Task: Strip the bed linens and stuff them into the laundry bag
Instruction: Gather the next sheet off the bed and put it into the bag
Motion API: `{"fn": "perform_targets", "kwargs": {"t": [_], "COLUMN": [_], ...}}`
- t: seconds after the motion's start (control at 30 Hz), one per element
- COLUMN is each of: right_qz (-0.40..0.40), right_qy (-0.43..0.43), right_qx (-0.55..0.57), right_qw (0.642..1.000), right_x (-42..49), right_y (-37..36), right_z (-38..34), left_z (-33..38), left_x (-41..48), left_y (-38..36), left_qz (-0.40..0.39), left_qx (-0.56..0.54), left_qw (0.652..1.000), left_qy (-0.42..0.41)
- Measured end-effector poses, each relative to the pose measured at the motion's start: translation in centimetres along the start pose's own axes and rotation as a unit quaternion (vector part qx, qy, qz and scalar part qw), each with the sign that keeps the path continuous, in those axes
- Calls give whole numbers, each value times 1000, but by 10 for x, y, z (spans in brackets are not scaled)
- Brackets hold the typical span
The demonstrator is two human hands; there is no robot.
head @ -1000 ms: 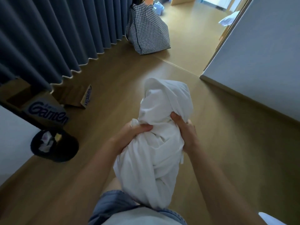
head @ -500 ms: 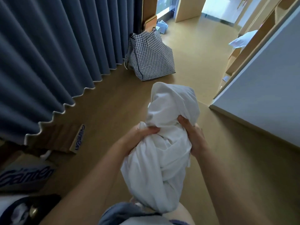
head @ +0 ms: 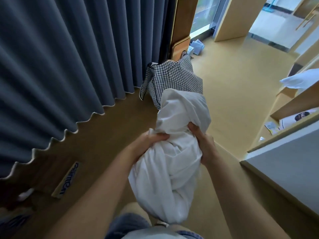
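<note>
Head view: the left hand [head: 151, 140] has its fingers curled into the white linen bundle [head: 172, 166], gripping a fold on the bundle's 9 o'clock side. The right hand [head: 203, 144] clamps the 3 o'clock side, thumb pressed into the cloth and the other fingers hidden behind it. Both forearms reach in from 6 o'clock. Between the hands the bundle is squeezed to a waist; a rounded upper part bulges toward 12 o'clock and a larger, twisted lower part hangs toward 6 o'clock, above the person's denim shorts [head: 127, 225] at the bottom edge. The bundle is held off the floor [head: 233, 83].

At 12 o'clock from the hands, the top of the bundle overlaps the view of the laundry bag [head: 174, 78], a black-and-white houndstooth bag standing on the floor with its mouth slumped. Whether cloth and bag touch cannot be told. Beyond the bag, at 12 to 1 o'clock, pale blue items [head: 196, 47] lie on the floor near a window.

From 8 to 11 o'clock hangs a blue-grey pleated curtain [head: 69, 57] whose wavy hem is just above the floor. At 8 o'clock a flattened cardboard box [head: 69, 180] with blue lettering lies beside that hem. At 4 o'clock runs a grey surface [head: 284, 169] with a wooden edge, and at 2 o'clock a white cloth [head: 302, 80] rests on wooden shelving.
</note>
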State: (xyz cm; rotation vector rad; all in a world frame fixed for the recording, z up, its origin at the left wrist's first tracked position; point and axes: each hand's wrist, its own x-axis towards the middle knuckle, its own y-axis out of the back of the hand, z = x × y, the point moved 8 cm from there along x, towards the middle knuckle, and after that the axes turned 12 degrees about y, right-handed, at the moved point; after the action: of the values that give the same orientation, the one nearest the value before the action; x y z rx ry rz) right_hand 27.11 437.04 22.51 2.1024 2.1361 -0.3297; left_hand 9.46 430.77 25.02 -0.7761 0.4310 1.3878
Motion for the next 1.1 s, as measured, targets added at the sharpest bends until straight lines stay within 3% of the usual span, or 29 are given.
{"fn": "perform_targets", "kwargs": {"t": [0.23,0.37,0.57,0.8,1.1], "right_qz": [-53,-82,-58,-78,-143], "right_qy": [2,-2,-8,12,-20], "right_qx": [-2,1,24,29,21], "right_qw": [999,997,998,996,989], "right_x": [184,297,447,618,796], "right_y": [-58,-99,-129,-140,-190], "right_z": [-33,-52,-102,-136,-162], "left_z": [113,198,344,448,568], "left_x": [115,190,287,407,520], "left_y": [55,93,119,134,175], "left_qz": [66,58,43,80,138], "left_qx": [-29,-23,-1,15,-53], "left_qw": [997,998,999,997,989], "left_qy": [10,-9,-15,17,21]}}
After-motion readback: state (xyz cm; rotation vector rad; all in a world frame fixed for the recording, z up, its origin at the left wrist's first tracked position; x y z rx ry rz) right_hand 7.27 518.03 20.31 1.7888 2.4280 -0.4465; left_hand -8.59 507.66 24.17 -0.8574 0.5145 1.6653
